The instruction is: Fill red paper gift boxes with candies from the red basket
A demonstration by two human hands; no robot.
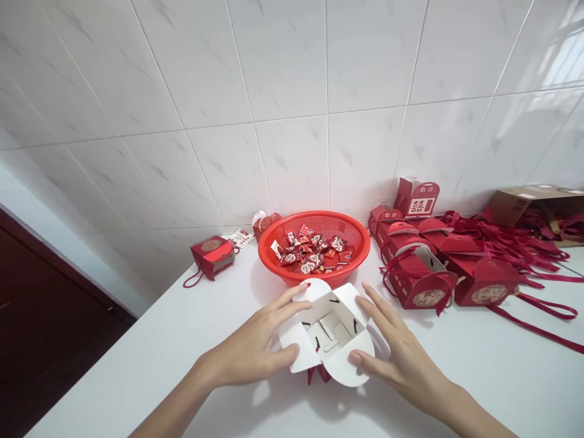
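In front of me on the table a gift box [335, 331] stands with its top open, white inside, its flaps folded outward. Dark ribbon ends poke through slits in its inner walls, and a bit of red ribbon shows below. My left hand [260, 340] grips the flaps on the left between thumb and fingers. On the opposite side, my right hand [392, 347] has its thumb on the rounded near flap and its fingers against the far right flap. Just behind the box sits a red plastic basket [314, 217] with wrapped candies [310, 252] inside.
Several red gift boxes [424, 267] crowd the right, beside loose red ribbons [502, 243] and a cardboard box [515, 204]. Another red box [213, 255] lies at the left table edge, near a printed card [241, 238]. A white tiled wall [292, 158] bounds the back.
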